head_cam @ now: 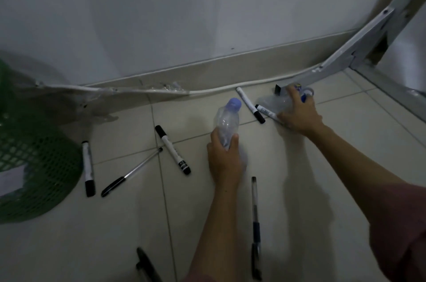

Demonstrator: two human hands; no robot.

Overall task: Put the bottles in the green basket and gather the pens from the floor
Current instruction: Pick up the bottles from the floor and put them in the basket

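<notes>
My left hand grips a crumpled clear bottle with a purple cap, held upright above the tiled floor. My right hand is closed around a second clear crushed bottle lying on the floor by the metal frame. The green mesh basket stands at the far left. Several markers and pens lie scattered: a white marker, a thin pen, a marker, a marker, another marker next to my right hand, a black pen and a dark pen.
A white wall with a baseboard runs across the back, with a white cable along it. A grey metal frame leg slants down at the right. Crumpled plastic sheeting lies beside the basket.
</notes>
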